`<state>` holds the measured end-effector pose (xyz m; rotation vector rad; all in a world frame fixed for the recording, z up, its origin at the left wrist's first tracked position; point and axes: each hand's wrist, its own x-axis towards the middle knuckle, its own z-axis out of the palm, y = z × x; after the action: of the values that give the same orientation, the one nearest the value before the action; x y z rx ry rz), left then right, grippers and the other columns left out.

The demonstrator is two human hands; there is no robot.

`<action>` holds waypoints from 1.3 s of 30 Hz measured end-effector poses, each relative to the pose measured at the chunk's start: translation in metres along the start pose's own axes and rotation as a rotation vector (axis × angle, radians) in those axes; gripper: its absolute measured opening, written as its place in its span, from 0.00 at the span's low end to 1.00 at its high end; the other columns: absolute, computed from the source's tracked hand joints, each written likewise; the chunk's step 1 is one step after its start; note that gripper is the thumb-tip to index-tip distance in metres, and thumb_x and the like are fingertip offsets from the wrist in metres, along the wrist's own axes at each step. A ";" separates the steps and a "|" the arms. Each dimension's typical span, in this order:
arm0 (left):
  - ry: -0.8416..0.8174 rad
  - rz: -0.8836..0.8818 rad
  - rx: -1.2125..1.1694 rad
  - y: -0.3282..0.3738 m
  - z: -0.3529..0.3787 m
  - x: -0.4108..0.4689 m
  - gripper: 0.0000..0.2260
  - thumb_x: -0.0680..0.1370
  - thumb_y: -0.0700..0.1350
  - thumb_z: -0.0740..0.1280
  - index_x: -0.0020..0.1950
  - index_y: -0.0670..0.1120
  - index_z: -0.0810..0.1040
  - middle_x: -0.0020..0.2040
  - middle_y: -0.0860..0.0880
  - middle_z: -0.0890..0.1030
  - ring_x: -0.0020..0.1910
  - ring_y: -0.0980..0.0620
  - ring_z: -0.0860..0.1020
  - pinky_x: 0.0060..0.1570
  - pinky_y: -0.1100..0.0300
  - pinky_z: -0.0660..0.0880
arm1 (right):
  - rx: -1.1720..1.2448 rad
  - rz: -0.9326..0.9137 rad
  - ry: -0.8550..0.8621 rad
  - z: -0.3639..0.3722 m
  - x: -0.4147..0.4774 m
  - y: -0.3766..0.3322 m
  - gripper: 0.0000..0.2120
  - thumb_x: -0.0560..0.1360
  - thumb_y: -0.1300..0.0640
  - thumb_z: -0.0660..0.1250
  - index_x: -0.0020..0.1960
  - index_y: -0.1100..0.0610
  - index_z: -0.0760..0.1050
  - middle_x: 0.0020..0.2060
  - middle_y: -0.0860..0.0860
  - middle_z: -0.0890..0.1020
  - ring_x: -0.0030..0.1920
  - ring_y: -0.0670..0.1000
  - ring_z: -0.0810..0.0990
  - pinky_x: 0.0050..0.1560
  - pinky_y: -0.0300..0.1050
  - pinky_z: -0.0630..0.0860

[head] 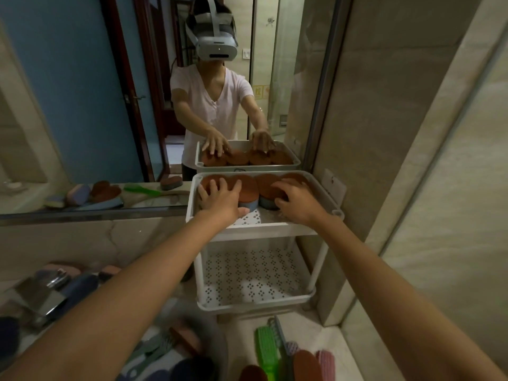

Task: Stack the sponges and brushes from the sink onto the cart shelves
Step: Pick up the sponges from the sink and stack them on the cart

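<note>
A white cart stands on the counter against the mirror; its top shelf (327, 198) holds brown-topped, blue-based sponges side by side. My left hand (220, 195) lies fingers spread on the left sponge (246, 193), thumb against its blue side. My right hand (295, 198) rests on the right sponge (265, 188), fingers curled over its top. The lower shelf (255, 270) is perforated and bare. A green brush (266, 350), a brown sponge (306, 364) and a pink striped sponge (325, 364) lie on the counter below the cart. More sponges and brushes sit in the sink (176, 353) at bottom left.
A chrome tap (46, 292) stands at left above the sink, with sponges (110, 270) behind it. The mirror (82, 105) reflects a person, the cart and counter items. A tiled wall (412, 160) rises close on the right of the cart.
</note>
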<state>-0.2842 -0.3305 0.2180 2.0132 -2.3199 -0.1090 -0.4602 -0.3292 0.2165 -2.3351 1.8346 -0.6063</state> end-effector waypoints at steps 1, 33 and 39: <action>0.030 0.019 -0.013 0.000 -0.002 -0.004 0.33 0.77 0.57 0.60 0.77 0.51 0.48 0.77 0.41 0.51 0.76 0.39 0.48 0.74 0.40 0.47 | 0.027 -0.015 0.062 -0.001 -0.005 -0.002 0.20 0.75 0.59 0.62 0.67 0.57 0.69 0.67 0.58 0.71 0.67 0.58 0.68 0.70 0.51 0.63; -0.409 -0.138 -0.429 0.023 0.232 -0.226 0.40 0.72 0.52 0.69 0.76 0.46 0.48 0.72 0.42 0.61 0.71 0.42 0.64 0.66 0.51 0.66 | 0.097 0.822 -0.162 0.164 -0.276 -0.004 0.32 0.70 0.50 0.68 0.67 0.61 0.60 0.64 0.60 0.68 0.62 0.60 0.69 0.60 0.51 0.71; -0.156 -0.168 -0.653 0.024 0.162 -0.209 0.38 0.71 0.48 0.70 0.74 0.53 0.51 0.72 0.45 0.63 0.69 0.44 0.66 0.66 0.48 0.68 | 0.222 0.677 0.127 0.123 -0.250 -0.019 0.20 0.66 0.54 0.70 0.54 0.60 0.69 0.52 0.56 0.71 0.51 0.55 0.69 0.48 0.44 0.66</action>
<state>-0.2940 -0.1184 0.0583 1.8757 -1.8273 -0.9251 -0.4442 -0.1055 0.0501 -1.4281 2.2856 -0.8035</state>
